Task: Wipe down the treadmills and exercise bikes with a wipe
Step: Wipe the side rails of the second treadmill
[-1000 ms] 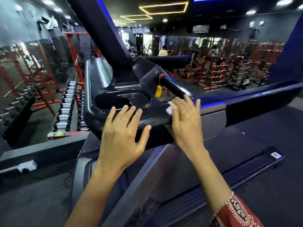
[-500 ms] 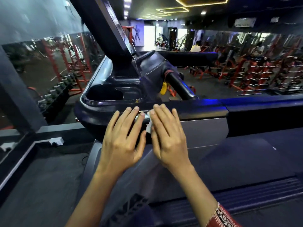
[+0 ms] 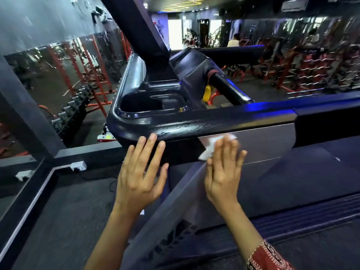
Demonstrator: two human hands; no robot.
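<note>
As the right hand [image 3: 222, 176] presses a white wipe [image 3: 209, 148] flat to the grey side panel [image 3: 263, 141] of a treadmill [image 3: 185, 195], just below its glossy black rail [image 3: 224, 121], the left hand [image 3: 140, 176] touches the console's [image 3: 132, 129] near corner, fingers straight. It looks like a brace for the stroke. Neither hand curls or grips, and the two are apart.

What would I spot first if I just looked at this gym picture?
Two hands in the middle: the right hand presses a white wipe flat on the treadmill's grey panel, and the left hand touches the shiny black rail beside it. Above, a yellow clip dangles by the handlebar.
</note>
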